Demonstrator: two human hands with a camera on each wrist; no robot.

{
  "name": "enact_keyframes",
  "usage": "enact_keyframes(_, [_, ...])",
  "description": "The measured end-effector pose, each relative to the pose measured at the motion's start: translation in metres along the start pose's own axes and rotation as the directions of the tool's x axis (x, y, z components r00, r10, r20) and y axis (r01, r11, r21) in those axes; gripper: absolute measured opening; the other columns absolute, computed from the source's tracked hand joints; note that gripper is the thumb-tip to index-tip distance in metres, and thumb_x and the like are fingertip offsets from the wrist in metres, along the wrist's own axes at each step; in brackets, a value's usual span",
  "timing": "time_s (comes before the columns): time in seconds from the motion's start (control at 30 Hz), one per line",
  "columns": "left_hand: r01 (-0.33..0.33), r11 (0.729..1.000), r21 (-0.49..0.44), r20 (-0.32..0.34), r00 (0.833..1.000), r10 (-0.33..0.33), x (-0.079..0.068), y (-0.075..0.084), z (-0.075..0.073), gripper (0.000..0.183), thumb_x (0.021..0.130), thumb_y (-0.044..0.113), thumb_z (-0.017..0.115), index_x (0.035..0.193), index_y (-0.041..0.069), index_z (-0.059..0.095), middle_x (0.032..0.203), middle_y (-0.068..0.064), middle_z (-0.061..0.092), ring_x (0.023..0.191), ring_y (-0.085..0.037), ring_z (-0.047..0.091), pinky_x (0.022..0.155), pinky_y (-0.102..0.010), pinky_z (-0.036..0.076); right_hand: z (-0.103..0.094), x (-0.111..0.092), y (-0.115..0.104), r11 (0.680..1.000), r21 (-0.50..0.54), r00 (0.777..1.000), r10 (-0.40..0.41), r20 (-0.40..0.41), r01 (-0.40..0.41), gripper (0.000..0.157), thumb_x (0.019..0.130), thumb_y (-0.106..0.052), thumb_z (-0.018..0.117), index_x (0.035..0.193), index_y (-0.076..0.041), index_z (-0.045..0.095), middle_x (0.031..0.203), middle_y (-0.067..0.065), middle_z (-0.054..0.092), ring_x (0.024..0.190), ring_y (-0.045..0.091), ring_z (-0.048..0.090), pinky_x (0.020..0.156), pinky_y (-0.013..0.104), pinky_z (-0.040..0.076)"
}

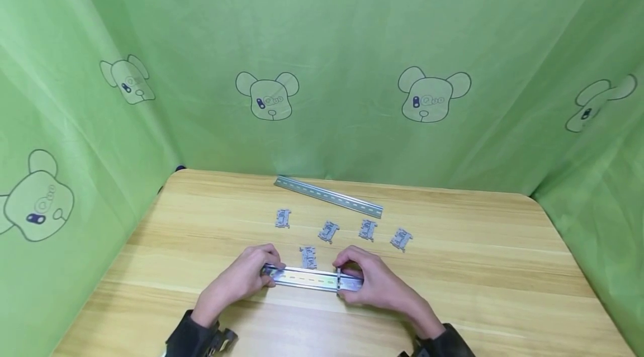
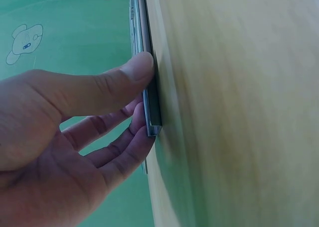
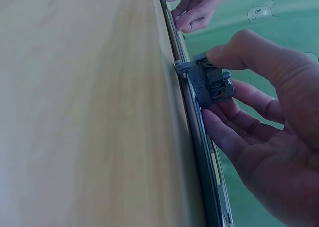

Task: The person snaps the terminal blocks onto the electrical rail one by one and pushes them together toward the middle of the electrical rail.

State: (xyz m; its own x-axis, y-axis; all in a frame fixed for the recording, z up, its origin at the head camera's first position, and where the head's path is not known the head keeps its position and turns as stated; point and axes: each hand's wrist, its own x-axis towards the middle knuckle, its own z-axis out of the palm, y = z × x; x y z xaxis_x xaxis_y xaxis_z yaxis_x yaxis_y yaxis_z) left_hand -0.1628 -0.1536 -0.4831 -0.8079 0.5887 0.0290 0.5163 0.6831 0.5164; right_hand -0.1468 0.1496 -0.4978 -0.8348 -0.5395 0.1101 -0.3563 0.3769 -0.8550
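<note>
A slotted metal DIN rail (image 1: 302, 278) lies lengthwise across the near part of the table. My left hand (image 1: 246, 274) grips its left end, thumb on the near edge and fingertips at the far edge, as the left wrist view shows. Toward the right end, a grey terminal block (image 3: 212, 80) stands edge-on across the rail. My right hand (image 1: 378, 280) pinches this block between thumb and fingers. In the right wrist view one foot of the block sits at the rail's near edge. Just behind the rail lies a loose terminal block (image 1: 308, 257).
Several more grey terminal blocks lie in a loose row behind, among them one at left (image 1: 283, 218) and one at right (image 1: 401, 239). A second DIN rail (image 1: 329, 196) lies slanted near the back edge of the wooden table (image 1: 493, 267). Green curtains (image 1: 342, 139) enclose the table.
</note>
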Motion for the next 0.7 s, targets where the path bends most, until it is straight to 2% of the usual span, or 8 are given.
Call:
enact_keyframes(0.17, [0.003,1.000,0.004,-0.002,1.000,-0.003,0.000,-0.001,0.001,0.033,0.072,0.007,0.082,0.104,0.007,0.077,0.100,0.000,0.066,0.091,-0.016,0.063,0.082,-0.033,0.058,0.006,0.006,-0.002,1.000,0.000,1.000,-0.005,0.003,0.005,0.047,0.067,0.002,0.082,0.109,-0.001,0.061,0.111,0.012,0.063,0.104,0.024,0.062,0.092,0.032,0.055])
enact_keyframes(0.33, [0.010,1.000,-0.003,0.002,1.000,-0.010,0.000,0.002,-0.001,0.033,0.072,0.005,0.081,0.104,0.006,0.077,0.102,-0.001,0.066,0.092,-0.018,0.063,0.083,-0.034,0.059,0.011,0.011,0.001,0.999,-0.011,0.999,-0.032,-0.007,0.032,0.049,0.066,-0.002,0.085,0.110,-0.003,0.062,0.111,0.010,0.064,0.101,0.023,0.063,0.090,0.035,0.056])
enact_keyframes(0.5, [0.013,1.000,-0.007,0.003,1.000,-0.013,0.000,0.003,-0.002,0.033,0.072,0.004,0.081,0.105,0.006,0.076,0.102,-0.002,0.066,0.092,-0.018,0.063,0.083,-0.034,0.059,0.013,0.014,-0.002,0.999,-0.037,1.000,-0.022,0.002,0.022,0.047,0.067,-0.006,0.084,0.109,-0.006,0.064,0.110,0.006,0.065,0.100,0.017,0.063,0.090,0.030,0.056])
enact_keyframes(0.7, [0.015,1.000,0.006,0.001,1.000,-0.015,0.000,0.001,0.000,0.033,0.072,0.005,0.081,0.105,0.007,0.076,0.102,-0.001,0.066,0.092,-0.017,0.063,0.083,-0.033,0.058,0.016,0.017,-0.006,0.998,-0.056,1.000,-0.028,-0.003,0.027,0.045,0.068,-0.008,0.083,0.109,-0.006,0.064,0.110,0.006,0.065,0.101,0.015,0.063,0.090,0.027,0.056])
